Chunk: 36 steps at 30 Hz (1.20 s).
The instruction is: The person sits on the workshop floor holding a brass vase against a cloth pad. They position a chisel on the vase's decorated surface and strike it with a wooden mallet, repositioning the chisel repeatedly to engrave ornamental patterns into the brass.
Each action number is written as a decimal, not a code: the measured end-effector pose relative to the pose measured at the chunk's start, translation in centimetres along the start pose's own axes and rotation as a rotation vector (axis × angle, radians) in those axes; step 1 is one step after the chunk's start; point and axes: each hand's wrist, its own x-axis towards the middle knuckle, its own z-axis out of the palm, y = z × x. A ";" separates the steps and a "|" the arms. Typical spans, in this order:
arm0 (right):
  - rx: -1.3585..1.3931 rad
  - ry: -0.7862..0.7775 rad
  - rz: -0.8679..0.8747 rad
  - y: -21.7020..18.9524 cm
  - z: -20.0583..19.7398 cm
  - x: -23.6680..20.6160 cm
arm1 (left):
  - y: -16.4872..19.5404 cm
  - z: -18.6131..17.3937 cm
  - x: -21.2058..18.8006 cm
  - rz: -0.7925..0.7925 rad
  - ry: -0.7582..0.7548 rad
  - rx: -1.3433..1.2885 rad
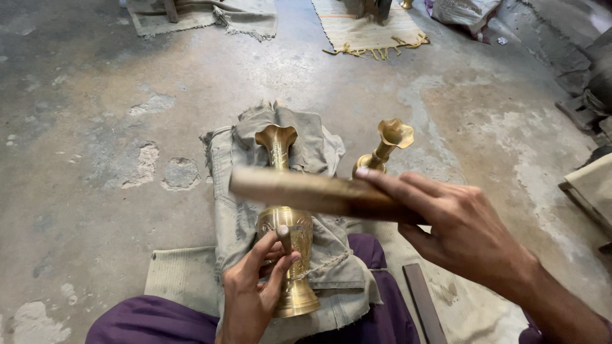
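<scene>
On a folded grey-green cloth (242,191) across the lap, a brass vase (285,242) is laid lengthwise, its flared mouth pointing away and its round foot nearest the body. Engraved patterning is visible on the bulging belly and slim neck. The vase is judged hollow sheet or cast brass: stiff, moderately heavy for its size, smooth and liable to roll or slip on the polished parts, and open to denting on the thin fluted lip. The belly or the foot would be the safest places for a hold; the neck is the weakest part.

A short punch (284,237), blunt-headed, is pinched upright between the thumb and curled fingers of the left hand (252,290), its tip set against the vase's belly. The wrist is bent inward, the hand resting near the foot.

A wooden mallet (312,191), long and bar-shaped, blurred with motion, is gripped in the closed right hand (459,229), forefinger stretched along the shaft, forearm entering from the lower right and raised above the punch.

A second brass vase (384,150) stands just beside the cloth, tilted, partly hidden by the mallet. Purple trousers (146,322) cover the knees. A dark flat bar (424,306) lies on a pale mat beside the right knee. Worn concrete floor (95,127) surrounds all; fringed mats (370,28) lie well apart at the top.
</scene>
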 end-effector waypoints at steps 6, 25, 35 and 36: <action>-0.088 0.076 -0.028 0.1 -0.2 -0.9 | 0.0 0.0 0.0 0.007 0.002 0.002; -0.163 0.034 0.039 0.9 -0.2 -1.7 | -0.4 0.5 -0.4 0.032 0.065 0.006; -0.228 -0.094 0.083 2.0 1.5 -2.7 | 0.4 -0.2 0.4 0.051 -0.057 0.002; -0.328 -0.180 0.113 2.2 1.8 -3.2 | 0.6 -0.3 0.5 0.046 -0.077 0.001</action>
